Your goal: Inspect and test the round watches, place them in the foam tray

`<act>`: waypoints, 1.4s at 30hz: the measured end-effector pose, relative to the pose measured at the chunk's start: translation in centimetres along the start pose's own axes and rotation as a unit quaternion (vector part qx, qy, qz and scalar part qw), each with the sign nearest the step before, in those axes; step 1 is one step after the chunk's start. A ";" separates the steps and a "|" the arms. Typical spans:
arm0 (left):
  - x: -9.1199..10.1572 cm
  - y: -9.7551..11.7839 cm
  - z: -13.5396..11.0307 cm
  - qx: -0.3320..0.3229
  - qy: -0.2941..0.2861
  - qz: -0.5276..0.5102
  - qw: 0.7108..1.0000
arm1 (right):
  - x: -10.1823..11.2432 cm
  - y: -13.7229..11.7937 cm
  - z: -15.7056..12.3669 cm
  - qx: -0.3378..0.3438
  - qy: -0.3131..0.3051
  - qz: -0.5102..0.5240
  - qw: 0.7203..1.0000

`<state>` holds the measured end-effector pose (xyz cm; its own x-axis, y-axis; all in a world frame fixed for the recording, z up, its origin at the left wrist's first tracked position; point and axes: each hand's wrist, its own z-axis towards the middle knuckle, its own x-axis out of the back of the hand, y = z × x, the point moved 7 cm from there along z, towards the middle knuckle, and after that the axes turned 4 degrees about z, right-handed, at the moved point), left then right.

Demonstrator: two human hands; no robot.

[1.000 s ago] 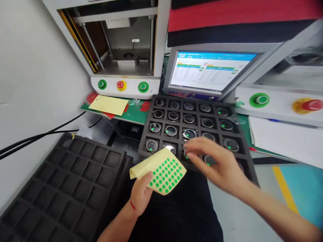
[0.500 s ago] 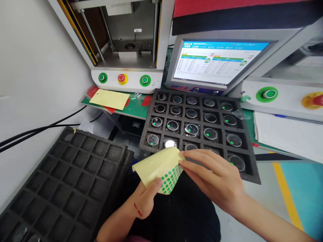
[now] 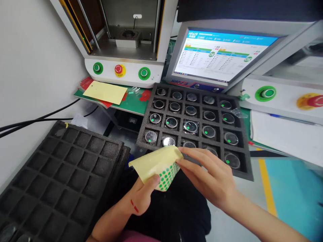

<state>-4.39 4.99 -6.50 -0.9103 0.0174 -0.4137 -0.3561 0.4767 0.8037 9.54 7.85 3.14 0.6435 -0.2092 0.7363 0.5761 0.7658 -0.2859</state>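
Left hand (image 3: 143, 197) is clamped on the green-dot sticker sheet (image 3: 151, 164), thumb on top near the dots; right hand (image 3: 212, 174) has fingertips on the sheet's right end, can't tell if it's actually gripping there. Sheet is in the air over the lap, at the near side of the foam tray (image 3: 247, 168). It lies roughly left-right, right end slightly farther from the person, bowed; blank part to the left with a corner pointing left, dots facing up on the right. Tray's near side runs past the worktop (image 3: 135, 107) edge. Gap on the left between tray and the foam tray stack (image 3: 80, 171); floor to the right of the tray. Round watch-like units (image 3: 171, 122) sit in the pockets, several with a green dot. Yellow card (image 3: 106, 92) at left, pen (image 3: 290, 118) on white paper (image 3: 282, 136) at right. Monitor (image 3: 224, 55) reads HIRAYS, two green OK badges, rest too fine. Red button (image 3: 118, 69) on the left machine (image 3: 131, 74) says STOP.
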 end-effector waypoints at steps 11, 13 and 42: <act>2.2 -1.9 1.2 0.056 0.024 -0.071 0.996 | 1.2 20.1 -1.3 -0.376 0.012 0.081 0.923; 2.4 -2.1 1.3 0.065 0.025 -0.076 0.995 | 0.4 23.1 -2.1 -0.414 -0.033 0.105 0.903; -0.4 -0.2 0.2 0.008 -0.013 -0.047 0.999 | 0.3 0.1 1.4 -0.013 -0.052 0.095 0.994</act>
<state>-3.86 5.07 -6.60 -0.8671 -0.0052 -0.4981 -0.4359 0.4921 0.7536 9.08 8.68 4.21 0.6868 0.0036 0.7268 0.4629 0.7688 -0.4412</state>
